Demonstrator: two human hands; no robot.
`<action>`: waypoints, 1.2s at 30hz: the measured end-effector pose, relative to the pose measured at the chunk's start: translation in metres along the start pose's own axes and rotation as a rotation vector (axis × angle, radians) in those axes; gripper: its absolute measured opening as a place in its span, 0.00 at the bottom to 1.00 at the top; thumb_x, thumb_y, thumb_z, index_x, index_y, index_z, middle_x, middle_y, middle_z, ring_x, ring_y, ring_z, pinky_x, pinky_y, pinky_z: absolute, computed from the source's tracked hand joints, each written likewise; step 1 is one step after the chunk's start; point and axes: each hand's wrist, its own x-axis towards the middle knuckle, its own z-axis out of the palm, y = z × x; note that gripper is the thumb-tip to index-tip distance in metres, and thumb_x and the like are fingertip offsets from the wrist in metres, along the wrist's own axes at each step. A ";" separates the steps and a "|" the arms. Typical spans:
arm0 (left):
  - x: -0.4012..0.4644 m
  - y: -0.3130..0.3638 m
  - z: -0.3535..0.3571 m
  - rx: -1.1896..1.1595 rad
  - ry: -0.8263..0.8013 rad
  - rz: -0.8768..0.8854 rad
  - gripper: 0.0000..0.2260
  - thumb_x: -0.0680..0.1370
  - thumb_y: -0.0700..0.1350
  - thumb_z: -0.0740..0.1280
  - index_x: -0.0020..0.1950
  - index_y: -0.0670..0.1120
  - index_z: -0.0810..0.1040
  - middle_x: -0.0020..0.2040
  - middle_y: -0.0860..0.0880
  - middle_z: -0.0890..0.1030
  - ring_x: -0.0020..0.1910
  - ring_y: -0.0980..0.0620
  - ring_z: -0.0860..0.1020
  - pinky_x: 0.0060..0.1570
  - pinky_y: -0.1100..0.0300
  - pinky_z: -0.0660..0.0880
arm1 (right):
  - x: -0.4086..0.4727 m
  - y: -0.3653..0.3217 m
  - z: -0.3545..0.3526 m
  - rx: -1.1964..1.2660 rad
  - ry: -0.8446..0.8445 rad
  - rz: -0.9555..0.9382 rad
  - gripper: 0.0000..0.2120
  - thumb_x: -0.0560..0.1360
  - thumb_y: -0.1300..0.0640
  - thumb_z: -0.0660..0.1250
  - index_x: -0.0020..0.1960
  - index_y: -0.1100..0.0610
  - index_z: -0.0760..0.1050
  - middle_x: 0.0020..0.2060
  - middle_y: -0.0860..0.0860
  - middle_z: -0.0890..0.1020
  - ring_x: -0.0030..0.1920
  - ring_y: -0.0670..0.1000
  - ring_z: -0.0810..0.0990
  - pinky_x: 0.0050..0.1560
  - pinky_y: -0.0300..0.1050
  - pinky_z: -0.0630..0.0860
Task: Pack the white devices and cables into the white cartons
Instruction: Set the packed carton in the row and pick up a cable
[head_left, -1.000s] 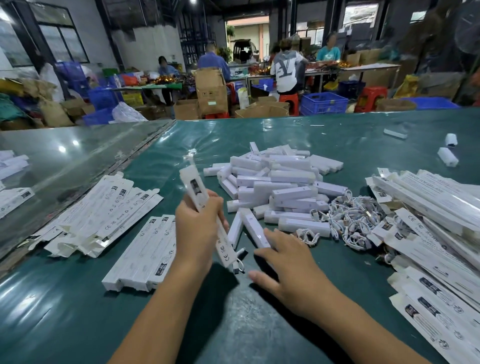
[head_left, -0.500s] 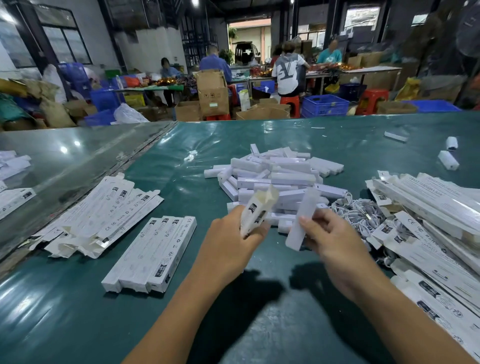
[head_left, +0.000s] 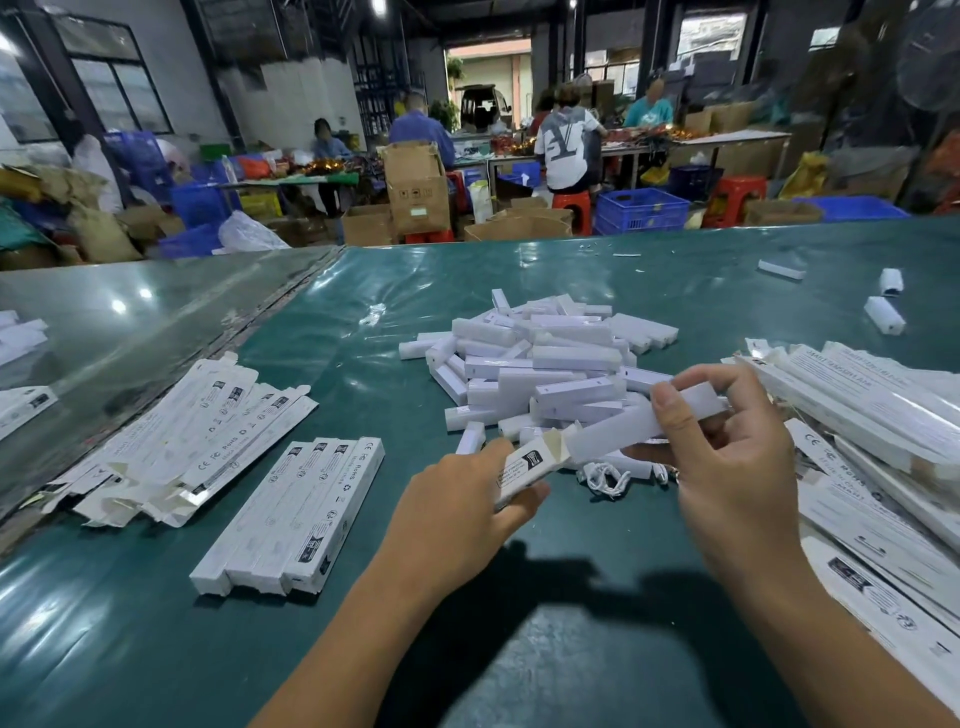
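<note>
Between both hands, slim white device (head_left: 639, 426)

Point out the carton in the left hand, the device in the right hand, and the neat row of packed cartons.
carton (head_left: 524, 466): head view, printed face near its open end.
device (head_left: 631, 421): head view, middle of its long side.
row of packed cartons (head_left: 296, 514): head view, top face, centre.

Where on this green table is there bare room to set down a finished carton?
Bare green table lies near the front edge, left of the packed cartons, and between them and the device pile. The right side is crowded with flat cartons and cables.
</note>
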 end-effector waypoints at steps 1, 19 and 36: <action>0.000 0.000 -0.001 -0.005 0.003 0.002 0.14 0.79 0.66 0.61 0.45 0.58 0.63 0.31 0.59 0.67 0.34 0.52 0.68 0.30 0.59 0.60 | 0.000 0.001 0.000 -0.019 0.019 -0.013 0.07 0.76 0.48 0.69 0.48 0.50 0.75 0.36 0.48 0.83 0.39 0.49 0.86 0.38 0.43 0.84; -0.003 0.008 0.002 -0.030 0.062 0.086 0.14 0.78 0.67 0.60 0.44 0.62 0.59 0.32 0.57 0.69 0.34 0.53 0.69 0.30 0.64 0.59 | -0.011 0.013 0.007 -0.351 -0.108 -0.047 0.14 0.80 0.36 0.57 0.54 0.36 0.80 0.40 0.41 0.83 0.38 0.40 0.79 0.37 0.30 0.70; 0.010 -0.031 -0.031 -0.556 0.255 -0.344 0.09 0.73 0.54 0.76 0.39 0.56 0.78 0.29 0.55 0.79 0.25 0.57 0.72 0.25 0.68 0.69 | -0.018 0.030 0.012 -0.580 -0.449 0.049 0.06 0.80 0.48 0.65 0.53 0.46 0.80 0.50 0.40 0.81 0.53 0.38 0.79 0.58 0.42 0.76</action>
